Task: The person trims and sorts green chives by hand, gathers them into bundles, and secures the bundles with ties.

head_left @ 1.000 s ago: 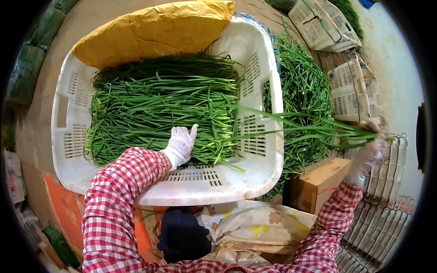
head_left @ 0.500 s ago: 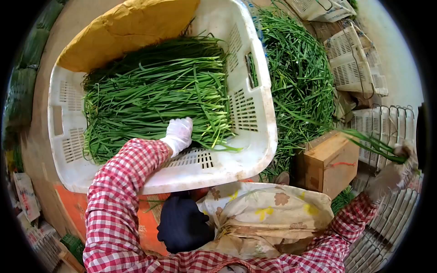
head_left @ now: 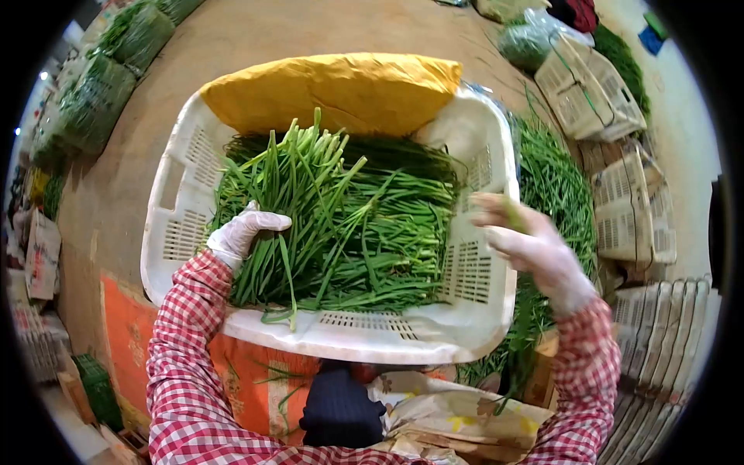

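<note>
Long green stalks (head_left: pixel 411 232) fill the white slotted basket (head_left: pixel 372 353). My left hand (head_left: pixel 249 231), in a whitish glove, is at the basket's left side, closed around a loose bunch (head_left: pixel 294 201) whose pale cut ends point up; its thumb lies over the leaves and the other fingers are mostly hidden. My right hand (head_left: pixel 535 252), gloved and a little blurred, is over the basket's right rim. It is closed on a few green stalks, whose ends show above the fingers and whose leaves hang down below the wrist.
Yellow sheeting (head_left: pixel 333 89) lines the basket's far side. Right of it lies a heap of loose green stalks (head_left: pixel 550 167), with white crates (head_left: pixel 632 205) beyond and a wooden box (head_left: pixel 546 372) nearer. Wrapped green bundles (head_left: pixel 97 101) stand at the upper left.
My left hand has moved left and now grips a bunch lying across the others. My right hand has come in from the far right to the basket's rim. The view has shifted.
</note>
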Available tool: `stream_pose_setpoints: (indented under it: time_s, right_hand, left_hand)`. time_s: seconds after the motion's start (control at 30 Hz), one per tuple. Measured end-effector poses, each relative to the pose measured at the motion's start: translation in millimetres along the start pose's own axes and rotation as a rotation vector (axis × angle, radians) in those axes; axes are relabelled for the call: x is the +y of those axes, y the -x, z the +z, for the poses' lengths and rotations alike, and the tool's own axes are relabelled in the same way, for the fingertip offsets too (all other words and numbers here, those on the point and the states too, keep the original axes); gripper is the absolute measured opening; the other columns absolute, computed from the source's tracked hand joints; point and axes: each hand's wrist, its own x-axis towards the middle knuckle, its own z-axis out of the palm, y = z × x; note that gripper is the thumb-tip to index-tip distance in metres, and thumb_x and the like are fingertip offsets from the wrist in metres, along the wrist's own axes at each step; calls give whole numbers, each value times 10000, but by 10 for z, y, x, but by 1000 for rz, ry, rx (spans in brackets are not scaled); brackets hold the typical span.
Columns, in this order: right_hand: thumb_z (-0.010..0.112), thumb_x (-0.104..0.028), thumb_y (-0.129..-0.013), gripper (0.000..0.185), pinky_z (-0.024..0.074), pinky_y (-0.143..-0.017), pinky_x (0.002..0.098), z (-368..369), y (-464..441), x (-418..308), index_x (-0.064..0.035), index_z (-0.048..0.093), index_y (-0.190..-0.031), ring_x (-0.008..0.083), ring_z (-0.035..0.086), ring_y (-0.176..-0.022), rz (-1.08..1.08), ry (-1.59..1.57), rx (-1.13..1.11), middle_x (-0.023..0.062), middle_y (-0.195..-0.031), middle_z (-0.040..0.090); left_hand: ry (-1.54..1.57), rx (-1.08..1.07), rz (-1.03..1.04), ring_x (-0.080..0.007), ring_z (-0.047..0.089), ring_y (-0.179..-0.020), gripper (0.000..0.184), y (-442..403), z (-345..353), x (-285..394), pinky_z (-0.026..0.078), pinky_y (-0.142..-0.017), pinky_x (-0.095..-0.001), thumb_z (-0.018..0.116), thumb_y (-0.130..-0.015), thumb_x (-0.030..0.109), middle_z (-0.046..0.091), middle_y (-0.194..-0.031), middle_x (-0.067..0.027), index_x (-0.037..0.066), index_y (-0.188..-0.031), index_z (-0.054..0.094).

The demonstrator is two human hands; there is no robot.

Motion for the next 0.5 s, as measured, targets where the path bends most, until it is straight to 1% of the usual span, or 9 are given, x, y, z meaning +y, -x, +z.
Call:
stream_pose_setpoints:
  time_s: [0.07,0.2,0.23,0.27,0.33,0.37,0.4,0.47,0.5]
  right_hand:
    - [658,-482,-749,876,352,-1000,395,228,-522,112,3,304,-1388,279,437,-1211,-17,-2,-59,212,-1324,442]
    - [620,-666,-710,1032,345,-1002,409,842,-1493,482,14,265,-1400,293,402,-1253,54,-40,-17,202,-1405,349]
    - [575,-712,-710,1023,359,-781,298,991,-1799,721,-2,293,-1391,178,425,-1024,41,-117,-9,127,-1340,416]
    - [530,-759,-711,1021,374,-560,187,1117,-2005,841,-18,322,-1382,63,448,-796,28,-192,-2,51,-1276,483]
    - [470,-827,-665,1064,353,-529,184,1297,-2128,708,-43,345,-1373,57,421,-749,-8,-420,43,63,-1286,478]
    - [429,-835,-680,1043,431,-633,247,1324,-2187,662,-51,358,-1364,103,485,-845,28,-505,34,82,-1304,470]
    - [392,-854,-671,1042,439,-838,351,1419,-2213,644,-63,384,-1349,188,499,-1034,-122,-616,-26,101,-1322,457]
    - [366,-869,-659,1051,346,-991,417,1595,-2220,577,-70,401,-1340,260,427,-1190,-291,-788,-92,108,-1328,448]
    - [356,-880,-647,1055,330,-1008,429,1650,-2235,506,-78,419,-1328,273,413,-1202,-270,-893,-123,114,-1337,439]
  left_hand:
    - [144,-32,25,-140,610,-852,177,-21,9,-32,464,-858,-275,673,-703,181,679,-818,-38,51,-819,705]
    - [237,-146,-12,-144,635,-719,211,-209,-21,-148,513,-752,-267,683,-700,145,677,-815,-51,27,-875,686]
    - [265,-172,-16,-151,638,-690,255,-118,35,-44,527,-705,-261,695,-687,130,677,-823,-57,12,-912,673]
    - [294,-178,-54,-149,635,-701,252,-158,39,-89,515,-741,-262,698,-685,132,679,-828,-54,17,-909,678]
    - [231,-208,-6,-145,629,-715,247,-169,47,-84,498,-778,-262,702,-685,133,679,-838,-55,18,-902,681]
    - [246,-209,-5,-145,629,-715,247,-169,65,-95,498,-778,-262,702,-685,133,679,-838,-55,18,-902,681]
    - [167,-186,0,-141,626,-719,251,-166,74,-103,491,-790,-264,705,-684,135,679,-845,-54,17,-904,681]
    - [80,-159,-42,-134,620,-723,282,-206,82,-120,495,-769,-266,718,-674,134,672,-850,-55,12,-923,669]
    - [201,-190,-89,-135,620,-716,288,-207,100,-119,501,-752,-265,721,-676,130,669,-843,-53,14,-933,663]
